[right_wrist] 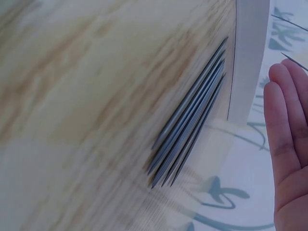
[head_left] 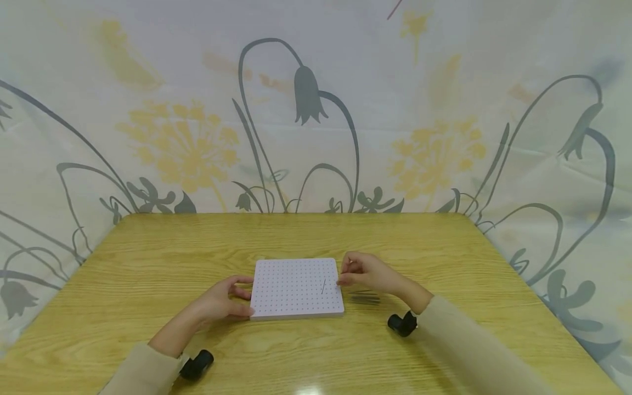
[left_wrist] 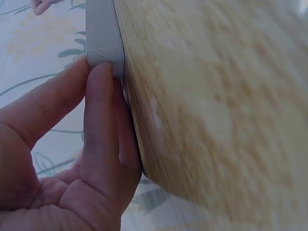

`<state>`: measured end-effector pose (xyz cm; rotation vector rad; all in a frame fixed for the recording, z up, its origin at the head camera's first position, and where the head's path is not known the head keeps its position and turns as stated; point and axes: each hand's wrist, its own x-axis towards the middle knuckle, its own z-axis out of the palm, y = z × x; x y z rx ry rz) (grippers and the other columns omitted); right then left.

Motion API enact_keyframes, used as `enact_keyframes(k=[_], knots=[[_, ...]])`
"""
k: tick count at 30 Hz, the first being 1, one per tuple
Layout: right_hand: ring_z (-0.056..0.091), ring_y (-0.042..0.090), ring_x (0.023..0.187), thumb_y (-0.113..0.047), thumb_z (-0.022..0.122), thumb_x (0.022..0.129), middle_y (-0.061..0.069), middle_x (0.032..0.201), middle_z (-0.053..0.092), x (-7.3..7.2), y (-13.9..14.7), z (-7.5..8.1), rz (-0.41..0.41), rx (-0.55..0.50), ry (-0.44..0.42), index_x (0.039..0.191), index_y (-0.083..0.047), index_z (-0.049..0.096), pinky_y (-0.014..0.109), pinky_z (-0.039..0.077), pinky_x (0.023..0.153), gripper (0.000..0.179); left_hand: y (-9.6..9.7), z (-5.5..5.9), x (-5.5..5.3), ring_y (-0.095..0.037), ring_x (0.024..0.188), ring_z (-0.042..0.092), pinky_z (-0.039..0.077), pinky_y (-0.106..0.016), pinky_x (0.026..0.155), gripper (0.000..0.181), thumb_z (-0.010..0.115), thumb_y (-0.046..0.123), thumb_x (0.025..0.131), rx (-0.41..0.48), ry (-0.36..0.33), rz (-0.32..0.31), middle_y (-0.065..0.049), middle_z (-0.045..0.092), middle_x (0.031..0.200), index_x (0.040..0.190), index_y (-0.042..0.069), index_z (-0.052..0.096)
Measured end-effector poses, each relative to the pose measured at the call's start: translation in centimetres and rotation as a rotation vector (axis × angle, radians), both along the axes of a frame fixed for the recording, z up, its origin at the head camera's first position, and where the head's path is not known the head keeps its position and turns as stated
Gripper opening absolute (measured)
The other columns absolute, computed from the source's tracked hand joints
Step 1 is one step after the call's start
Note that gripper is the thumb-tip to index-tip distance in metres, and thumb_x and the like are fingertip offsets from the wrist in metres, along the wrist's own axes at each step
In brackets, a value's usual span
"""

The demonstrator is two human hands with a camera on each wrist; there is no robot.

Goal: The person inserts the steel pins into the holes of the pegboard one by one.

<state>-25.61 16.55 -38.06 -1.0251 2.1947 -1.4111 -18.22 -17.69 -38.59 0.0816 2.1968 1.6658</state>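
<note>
A white board with a grid of small holes (head_left: 293, 293) lies on the wooden table. My left hand (head_left: 229, 299) holds its left end, with the thumb at the near corner and the fingers along the side; in the left wrist view fingertips (left_wrist: 100, 72) press the board's edge. Over the right edge, my right hand (head_left: 365, 271) has its thumb and forefinger together. In the right wrist view a thin pointed metal needle (right_wrist: 294, 62) juts from beside its fingertips, its grip out of frame. Another needle (head_left: 323, 286) stands tilted on the board's right part.
Several loose dark metal needles (right_wrist: 190, 115) lie side by side on the table (head_left: 296, 356), right of the board and below the right hand. A flower-patterned cloth (head_left: 316, 148) hangs behind the table. Both wrists carry small black cameras.
</note>
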Motion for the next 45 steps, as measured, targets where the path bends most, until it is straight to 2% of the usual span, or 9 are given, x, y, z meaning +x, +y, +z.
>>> enact_keyframes(k=[5, 12, 18, 24, 31, 37, 42, 45], knots=[[0.064, 0.034, 0.088, 0.005, 0.057, 0.089, 0.02, 0.091, 0.065, 0.1, -0.5, 0.0, 0.013, -0.011, -0.014, 0.092, 0.007, 0.05, 0.037, 0.055, 0.075, 0.007, 0.0, 0.0, 0.0, -0.021, 0.08, 0.058, 0.055, -0.034, 0.072, 0.07, 0.071, -0.009, 0.075, 0.003, -0.001, -0.003, -0.021, 0.049, 0.106, 0.135, -0.008, 0.035], [0.065, 0.022, 0.081, -0.003, 0.063, 0.088, 0.01, 0.087, 0.066, 0.2, -1.0, -0.3, -0.005, 0.032, 0.028, 0.089, 0.0, 0.054, 0.032, 0.055, 0.07, 0.009, 0.0, -0.2, -0.1, -0.021, 0.08, 0.059, 0.055, -0.035, 0.071, 0.069, 0.071, -0.009, 0.075, 0.005, -0.003, -0.001, -0.021, 0.049, 0.107, 0.135, -0.007, 0.036], [0.064, 0.018, 0.079, -0.007, 0.065, 0.088, 0.005, 0.086, 0.067, 0.3, -1.4, -0.5, 0.01, 0.056, 0.058, 0.088, -0.004, 0.056, 0.027, 0.053, 0.066, 0.009, 0.0, -0.2, 0.0, -0.021, 0.081, 0.058, 0.055, -0.035, 0.072, 0.069, 0.071, -0.01, 0.075, 0.006, -0.004, 0.01, -0.021, 0.049, 0.106, 0.134, -0.007, 0.036], [0.064, 0.016, 0.079, -0.005, 0.063, 0.089, 0.003, 0.086, 0.067, 0.2, -1.9, -0.6, 0.013, 0.067, 0.066, 0.088, -0.004, 0.057, 0.025, 0.052, 0.065, 0.006, 0.0, -0.1, -0.1, -0.022, 0.081, 0.058, 0.055, -0.035, 0.072, 0.069, 0.071, -0.01, 0.075, 0.005, -0.01, 0.012, -0.021, 0.049, 0.107, 0.134, -0.007, 0.036], [0.058, 0.01, 0.071, -0.006, 0.066, 0.087, -0.001, 0.082, 0.066, 0.3, -2.3, -0.3, 0.01, 0.121, 0.124, 0.086, -0.005, 0.058, 0.021, 0.045, 0.057, 0.007, 0.0, 0.1, 0.0, -0.022, 0.082, 0.059, 0.055, -0.035, 0.072, 0.069, 0.072, -0.009, 0.075, -0.015, -0.011, 0.005, -0.021, 0.05, 0.107, 0.134, -0.007, 0.036], [0.055, 0.006, 0.067, -0.011, 0.069, 0.085, -0.004, 0.079, 0.065, 0.2, -2.5, -0.5, 0.026, 0.165, 0.208, 0.084, -0.003, 0.065, 0.021, 0.048, 0.058, 0.009, -0.1, 0.3, 0.0, -0.022, 0.084, 0.059, 0.055, -0.035, 0.072, 0.069, 0.072, -0.008, 0.076, -0.015, -0.003, -0.01, -0.02, 0.051, 0.108, 0.135, -0.007, 0.035], [0.06, 0.008, 0.074, -0.006, 0.069, 0.084, -0.001, 0.082, 0.065, 0.1, -2.7, -0.4, 0.029, 0.181, 0.203, 0.085, -0.005, 0.067, 0.023, 0.052, 0.065, 0.002, -0.1, 0.3, 0.0, -0.022, 0.084, 0.059, 0.055, -0.035, 0.073, 0.069, 0.071, -0.008, 0.076, -0.016, -0.007, -0.009, -0.02, 0.051, 0.108, 0.135, -0.007, 0.035], [0.061, 0.012, 0.076, 0.001, 0.068, 0.083, 0.005, 0.084, 0.066, 0.5, -2.7, 0.0, 0.033, 0.18, 0.192, 0.086, -0.004, 0.067, 0.025, 0.053, 0.067, 0.005, 0.0, 0.4, 0.1, -0.022, 0.084, 0.059, 0.055, -0.035, 0.073, 0.068, 0.071, -0.008, 0.076, -0.022, -0.008, -0.007, -0.02, 0.051, 0.108, 0.135, -0.007, 0.036]])
